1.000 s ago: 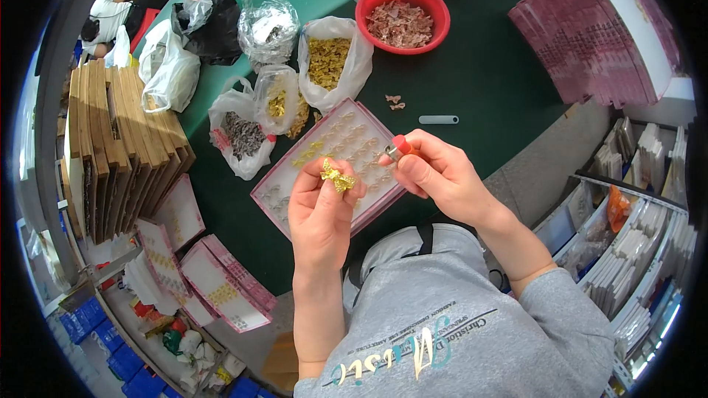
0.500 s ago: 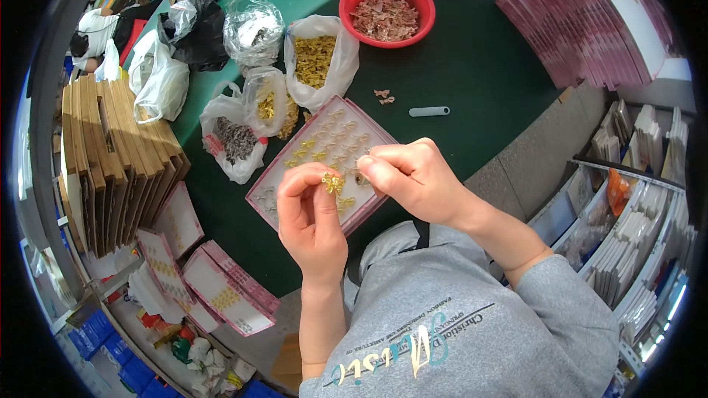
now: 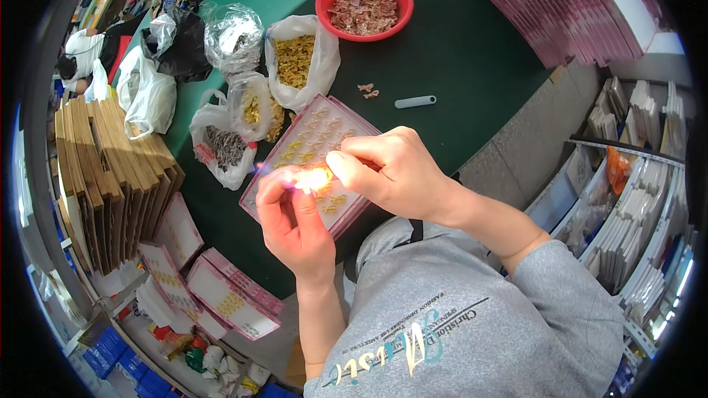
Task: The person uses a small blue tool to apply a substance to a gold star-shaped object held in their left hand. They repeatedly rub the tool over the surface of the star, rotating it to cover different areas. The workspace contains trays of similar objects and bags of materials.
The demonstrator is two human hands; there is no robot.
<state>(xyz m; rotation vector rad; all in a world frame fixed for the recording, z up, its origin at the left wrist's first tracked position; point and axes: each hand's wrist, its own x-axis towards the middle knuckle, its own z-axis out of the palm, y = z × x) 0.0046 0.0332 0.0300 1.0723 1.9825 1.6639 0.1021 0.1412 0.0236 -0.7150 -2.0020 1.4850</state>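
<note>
My left hand pinches a small gold bow-shaped ornament between thumb and fingertips. A bright yellow-white glow covers the ornament and washes out its outline. Close on its right, my right hand has its thumb and forefinger pressed together, their tips almost touching the piece. Whatever they hold is too small to make out. Below both hands lies a pink-edged tray with a pale face, dotted with rows of small gold and pinkish ornaments.
Plastic bags of gold pieces and grey pieces stand beyond the tray. Farther back sits a red bowl of pinkish pieces. A pale strip-shaped tool rests rightward. Cardboard sheets stand left, pink boards at far right.
Both hands have shifted slightly left in the picture, along with the whole scene. The gold ornament, distinct before, now shines with a strong glow. My right fingertips are nearer to it.
</note>
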